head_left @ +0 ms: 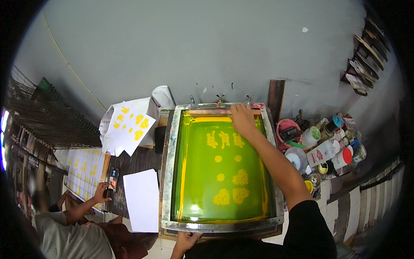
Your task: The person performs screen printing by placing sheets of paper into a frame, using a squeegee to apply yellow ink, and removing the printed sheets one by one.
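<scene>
A screen printing frame [169,172] with a metal rim lies before me, its green mesh [198,159] showing yellow characters, dots and clustered shapes. My right hand [243,118] reaches over the mesh to the far end, fingers closed over a long wooden squeegee [211,113] lying across the frame's width. Yellow ink streaks run beside the squeegee and down the mesh's left side. At the near edge, my left hand [186,241] grips the frame's front rim, its fingers partly hidden by it. Hinge clamps [220,100] stand along the frame's far side.
Left of the frame lies a stack of white paper [141,200]; behind it, a sheet printed in yellow [129,123] leans on a white bag. Another person's hand [101,192] touches a phone [113,179] at left. Bottles and tubs [323,153] crowd the right side.
</scene>
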A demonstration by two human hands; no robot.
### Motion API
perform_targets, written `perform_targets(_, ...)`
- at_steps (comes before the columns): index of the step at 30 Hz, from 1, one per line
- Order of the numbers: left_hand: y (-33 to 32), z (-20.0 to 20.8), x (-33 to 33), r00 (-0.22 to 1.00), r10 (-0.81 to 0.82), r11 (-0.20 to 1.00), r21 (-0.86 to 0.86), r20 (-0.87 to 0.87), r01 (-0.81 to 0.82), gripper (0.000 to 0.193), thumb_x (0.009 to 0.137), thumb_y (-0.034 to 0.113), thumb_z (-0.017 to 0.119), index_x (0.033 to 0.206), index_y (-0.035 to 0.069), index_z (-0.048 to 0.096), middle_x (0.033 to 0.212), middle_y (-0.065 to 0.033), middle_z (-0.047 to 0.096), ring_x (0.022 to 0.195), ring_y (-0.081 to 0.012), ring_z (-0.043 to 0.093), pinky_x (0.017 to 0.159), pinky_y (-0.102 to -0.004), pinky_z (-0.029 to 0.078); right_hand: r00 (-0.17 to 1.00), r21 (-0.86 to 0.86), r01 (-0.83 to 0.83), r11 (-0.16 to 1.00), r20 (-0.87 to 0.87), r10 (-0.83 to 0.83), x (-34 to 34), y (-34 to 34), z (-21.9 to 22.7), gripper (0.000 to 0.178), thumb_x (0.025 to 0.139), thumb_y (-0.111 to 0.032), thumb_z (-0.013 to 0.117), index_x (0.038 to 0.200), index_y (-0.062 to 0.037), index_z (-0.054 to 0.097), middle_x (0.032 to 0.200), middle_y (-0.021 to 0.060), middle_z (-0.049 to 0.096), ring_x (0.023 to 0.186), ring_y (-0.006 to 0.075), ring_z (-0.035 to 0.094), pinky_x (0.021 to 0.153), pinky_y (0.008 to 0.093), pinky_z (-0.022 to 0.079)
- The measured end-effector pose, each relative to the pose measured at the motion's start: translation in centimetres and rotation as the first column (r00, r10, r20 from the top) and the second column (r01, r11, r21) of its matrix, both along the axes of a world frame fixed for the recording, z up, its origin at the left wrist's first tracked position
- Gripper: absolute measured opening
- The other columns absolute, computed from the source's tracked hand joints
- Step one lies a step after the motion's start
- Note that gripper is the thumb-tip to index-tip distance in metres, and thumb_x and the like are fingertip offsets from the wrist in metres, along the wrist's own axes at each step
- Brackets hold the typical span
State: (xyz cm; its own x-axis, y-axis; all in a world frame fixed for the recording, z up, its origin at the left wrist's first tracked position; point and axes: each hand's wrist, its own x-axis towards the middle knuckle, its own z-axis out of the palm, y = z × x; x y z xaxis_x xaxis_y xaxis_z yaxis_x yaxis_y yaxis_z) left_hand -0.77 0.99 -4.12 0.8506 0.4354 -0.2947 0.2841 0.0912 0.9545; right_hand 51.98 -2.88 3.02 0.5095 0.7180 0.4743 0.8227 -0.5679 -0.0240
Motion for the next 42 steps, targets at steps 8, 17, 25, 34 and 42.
perform_targets(8, 0.4, -0.1, 0.2, 0.992, -0.087, 0.992, 0.082, -0.096, 0.095, 0.025, 0.093, 0.012, 0.076, 0.11, -0.005, 0.069, 0.096, -0.0095, 0.073, 0.087, -0.0151, 0.067, 0.077, -0.0333, 0.054, 0.996, -0.119, 0.05, 0.992, 0.078, -0.041, 0.8, 2.1, 0.1, 0.035, 0.082, -0.009, 0.07, 0.115, -0.0041, 0.06, 0.106, 0.0142, 0.064, 0.107, 0.0317, 0.059, 0.092, 0.0443, 0.043)
perform_targets(17, 0.6, 2.1, 1.1, 0.984, -0.14, 0.977, 0.145, -0.111, 0.155, 0.024, 0.096, 0.022, 0.073, 0.082, 0.002, 0.072, 0.062, -0.0024, 0.065, 0.057, -0.0101, 0.06, 0.055, -0.0315, 0.048, 0.992, -0.171, 0.032, 0.985, -0.118, -0.053, -0.9, 2.4, 1.9, 0.04, 0.089, -0.023, 0.072, 0.122, -0.0054, 0.058, 0.114, 0.0177, 0.064, 0.11, 0.035, 0.06, 0.093, 0.0472, 0.044)
perform_targets(25, 0.8, 2.7, 1.3, 0.981, -0.164, 0.965, 0.188, -0.1, 0.181, 0.044, 0.1, 0.028, 0.067, 0.064, 0.003, 0.066, 0.056, -0.0032, 0.061, 0.053, -0.0097, 0.056, 0.052, -0.0312, 0.045, 0.982, -0.157, -0.005, 0.988, -0.186, -0.025, -10.7, -2.8, 2.2, 0.034, 0.091, -0.026, 0.07, 0.114, -0.0045, 0.059, 0.11, 0.0184, 0.065, 0.107, 0.0371, 0.06, 0.09, 0.0501, 0.044)
perform_targets(34, 1.0, 2.1, 1.7, 0.98, -0.199, 0.967, 0.157, -0.011, 0.199, 0.048, 0.102, 0.035, 0.065, 0.069, 0.001, 0.067, 0.056, -0.0053, 0.061, 0.052, -0.0111, 0.056, 0.052, -0.0317, 0.044, 0.98, -0.109, -0.045, 0.993, -0.197, 0.023, -32.7, -12.6, 5.4, 0.024, 0.086, -0.022, 0.071, 0.1, -0.0072, 0.058, 0.095, 0.0127, 0.057, 0.092, 0.0327, 0.057, 0.08, 0.047, 0.041)
perform_targets(42, 1.9, 10.8, 3.5, 0.977, -0.176, 0.984, 0.05, 0.117, 0.171, 0.046, 0.104, 0.032, 0.062, 0.071, 0.002, 0.072, 0.059, -0.0023, 0.063, 0.055, -0.0078, 0.054, 0.053, -0.0259, 0.041, 0.999, 0.258, -0.051, 0.965, 0.016, 0.049, -33.1, -13.0, 11.1, 0.022, 0.086, -0.018, 0.071, 0.101, -0.0066, 0.06, 0.094, 0.0118, 0.06, 0.091, 0.0334, 0.058, 0.079, 0.0469, 0.041)
